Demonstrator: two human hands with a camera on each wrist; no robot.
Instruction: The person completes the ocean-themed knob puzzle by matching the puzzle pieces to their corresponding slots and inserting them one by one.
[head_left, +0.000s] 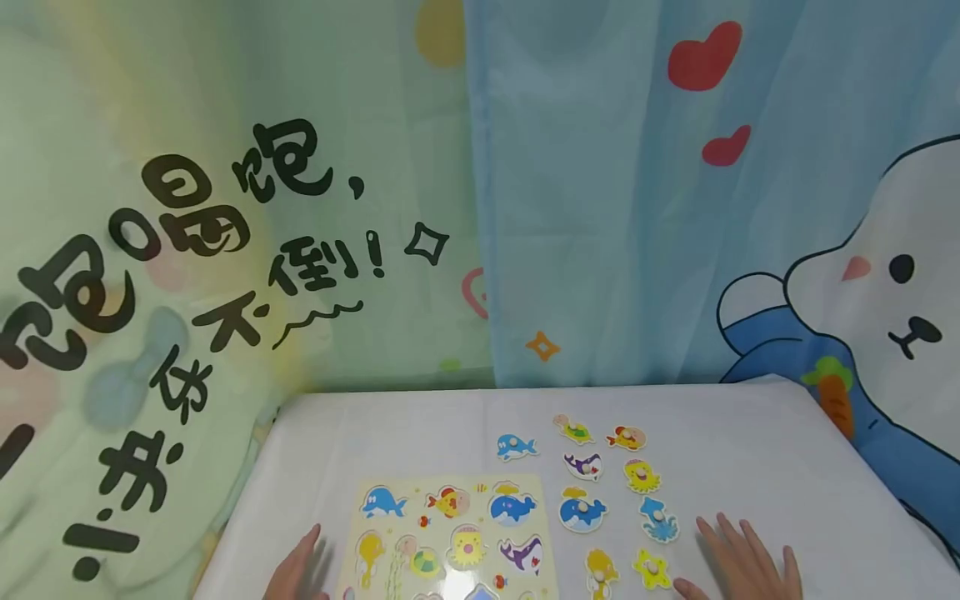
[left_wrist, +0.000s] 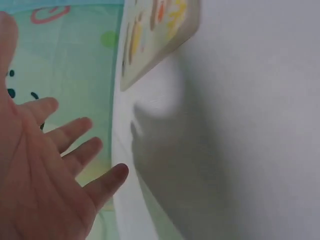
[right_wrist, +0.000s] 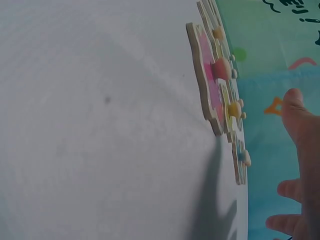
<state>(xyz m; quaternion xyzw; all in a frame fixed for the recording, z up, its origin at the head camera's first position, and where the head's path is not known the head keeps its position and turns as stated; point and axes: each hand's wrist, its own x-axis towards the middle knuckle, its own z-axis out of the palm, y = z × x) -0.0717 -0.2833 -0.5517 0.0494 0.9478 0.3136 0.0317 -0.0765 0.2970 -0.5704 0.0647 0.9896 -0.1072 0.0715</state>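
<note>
A puzzle board [head_left: 414, 500] with sea-animal pictures lies flat at the front of the table. Just left of it is my left hand [head_left: 294, 568], its fingers extended and nothing in them. In the left wrist view the palm [left_wrist: 40, 175] is raised above the tabletop, apart from the board's corner [left_wrist: 160, 50]. My right hand [head_left: 750, 562] is spread to the right of the loose knobbed pieces, holding nothing. Its thumb side is nearest the yellow star piece [head_left: 652, 570]. A pink knobbed piece [right_wrist: 214, 90] stands out in the right wrist view, left of the thumb [right_wrist: 296, 112].
Between board and right hand lie several pieces, among them a spouting whale [head_left: 583, 512], purple shark [head_left: 583, 467], yellow octopus [head_left: 642, 476] and yellow seahorse [head_left: 602, 573]. A blue whale piece [head_left: 516, 447] lies behind the board. Printed curtains [head_left: 570, 208] hang along the white table's [head_left: 750, 450] far edge.
</note>
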